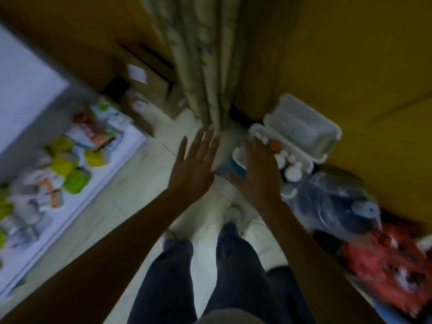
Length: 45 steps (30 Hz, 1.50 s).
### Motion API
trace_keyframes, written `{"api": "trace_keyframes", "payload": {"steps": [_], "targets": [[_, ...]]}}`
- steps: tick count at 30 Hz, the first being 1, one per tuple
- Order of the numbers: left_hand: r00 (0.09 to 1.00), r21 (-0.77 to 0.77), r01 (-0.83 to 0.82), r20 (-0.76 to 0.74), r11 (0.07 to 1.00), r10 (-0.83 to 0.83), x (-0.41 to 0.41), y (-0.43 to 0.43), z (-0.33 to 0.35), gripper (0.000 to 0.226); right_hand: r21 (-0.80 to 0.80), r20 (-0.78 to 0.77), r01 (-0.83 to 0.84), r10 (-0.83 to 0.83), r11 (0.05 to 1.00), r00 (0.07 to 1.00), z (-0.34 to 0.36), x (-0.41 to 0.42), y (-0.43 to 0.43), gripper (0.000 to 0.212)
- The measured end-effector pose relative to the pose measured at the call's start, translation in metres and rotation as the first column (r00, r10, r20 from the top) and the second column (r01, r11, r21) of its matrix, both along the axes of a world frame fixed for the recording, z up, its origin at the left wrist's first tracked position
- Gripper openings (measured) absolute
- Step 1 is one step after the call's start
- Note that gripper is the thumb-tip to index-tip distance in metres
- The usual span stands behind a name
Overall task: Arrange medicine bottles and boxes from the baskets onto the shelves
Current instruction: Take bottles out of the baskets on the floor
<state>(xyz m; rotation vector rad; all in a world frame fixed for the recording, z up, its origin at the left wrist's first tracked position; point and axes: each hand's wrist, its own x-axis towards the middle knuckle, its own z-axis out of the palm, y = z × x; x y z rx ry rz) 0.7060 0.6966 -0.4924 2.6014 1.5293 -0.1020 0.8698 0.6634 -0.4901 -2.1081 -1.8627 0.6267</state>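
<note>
The view is blurred. My left hand (195, 163) is stretched out flat above the floor, fingers straight, holding nothing. My right hand (256, 170) reaches, fingers extended, over a white basket (306, 163) on the floor that holds several white-capped medicine bottles (291, 168) and one with an orange cap (274, 145). A second white basket (304, 127) stands just behind it, its inside looking bare. A blue and white item (231, 168) lies on the floor between my hands. At the left a white shelf (77, 202) carries several yellow, green and white medicine boxes (63, 164).
A hanging curtain (205, 66) and a yellow wall (362, 54) stand ahead. A clear plastic bag (339, 202) with a dark bottle and a red bag (385, 265) lie at the right. A cardboard box (140, 66) sits at the back. My legs (210, 277) stand on the pale tiled floor.
</note>
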Motion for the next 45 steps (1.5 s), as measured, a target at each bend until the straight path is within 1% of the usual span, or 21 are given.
{"api": "trace_keyframes", "payload": {"steps": [2,4,5,7,9,11,13,14,16,18,22,26,28,30,33,36,38,39,42,45], "targets": [[0.997,0.165,-0.06,-0.027,0.984,0.066,-0.052,-0.007,0.031,0.098,0.068,-0.02,-0.165,0.166,0.984,0.986,0.031,-0.053,0.012,0.092],[0.979,0.272,-0.17,-0.062,0.947,0.194,-0.107,-0.014,0.062,0.099,0.133,0.048,-0.35,0.347,0.927,0.937,0.062,-0.108,0.021,0.089],[0.963,0.331,-0.233,-0.053,0.914,0.264,-0.137,-0.017,0.076,0.098,0.178,0.082,-0.431,0.423,0.885,0.903,0.079,-0.135,0.025,0.089],[0.921,0.458,-0.346,0.0,0.819,0.389,-0.199,-0.024,0.111,0.095,0.304,0.153,-0.567,0.549,0.765,0.822,0.115,-0.194,0.034,0.088],[0.869,0.562,-0.433,0.052,0.705,0.492,-0.265,-0.032,0.153,0.092,0.428,0.226,-0.66,0.634,0.617,0.739,0.156,-0.255,0.044,0.085],[0.818,0.641,-0.483,0.088,0.596,0.568,-0.331,-0.047,0.201,0.088,0.53,0.26,-0.694,0.686,0.487,0.68,0.199,-0.32,0.052,0.082],[0.783,0.706,-0.49,0.098,0.511,0.615,-0.39,-0.066,0.25,0.083,0.62,0.289,-0.688,0.706,0.377,0.647,0.244,-0.383,0.057,0.08],[0.768,0.736,-0.485,0.101,0.472,0.632,-0.417,-0.077,0.274,0.079,0.652,0.306,-0.682,0.708,0.332,0.637,0.267,-0.413,0.057,0.079],[0.74,0.784,-0.475,0.112,0.398,0.663,-0.465,-0.1,0.316,0.075,0.677,0.323,-0.683,0.724,0.273,0.609,0.31,-0.468,0.052,0.079],[0.713,0.807,-0.471,0.112,0.355,0.692,-0.503,-0.122,0.352,0.075,0.704,0.326,-0.672,0.735,0.232,0.595,0.347,-0.512,0.046,0.079],[0.676,0.815,-0.477,0.1,0.33,0.73,-0.556,-0.148,0.409,0.073,0.793,0.337,-0.596,0.721,0.129,0.605,0.405,-0.575,0.034,0.073],[0.665,0.823,-0.482,0.119,0.301,0.738,-0.589,-0.152,0.442,0.07,0.806,0.335,-0.584,0.741,0.094,0.582,0.448,-0.619,0.039,0.072],[0.664,0.809,-0.508,0.151,0.294,0.732,-0.603,-0.148,0.452,0.07,0.797,0.364,-0.599,0.729,0.078,0.579,0.467,-0.639,0.051,0.071],[0.676,0.794,-0.529,0.181,0.3,0.714,-0.62,-0.141,0.459,0.071,0.769,0.39,-0.633,0.72,0.088,0.574,0.487,-0.661,0.067,0.069],[0.7,0.769,-0.561,0.244,0.306,0.671,-0.642,-0.125,0.47,0.069,0.734,0.35,-0.659,0.739,0.166,0.576,0.518,-0.696,0.094,0.065],[0.695,0.708,-0.632,0.337,0.316,0.635,-0.665,-0.103,0.485,0.068,0.674,0.237,-0.682,0.792,0.284,0.563,0.547,-0.739,0.13,0.057],[0.665,0.63,-0.708,0.439,0.321,0.604,-0.682,-0.086,0.497,0.065,0.591,0.183,-0.725,0.817,0.353,0.547,0.559,-0.771,0.156,0.054],[0.644,0.583,-0.744,0.496,0.325,0.583,-0.691,-0.077,0.503,0.064,0.55,0.181,-0.748,0.821,0.372,0.542,0.563,-0.787,0.169,0.053],[0.573,0.474,-0.818,0.618,0.326,0.538,-0.717,-0.053,0.52,0.06,0.458,0.197,-0.795,0.827,0.398,0.527,0.567,-0.837,0.204,0.048],[0.471,0.337,-0.874,0.765,0.35,0.439,-0.738,-0.036,0.526,0.05,0.385,0.225,-0.83,0.831,0.403,0.508,0.56,-0.888,0.23,0.046]]}}
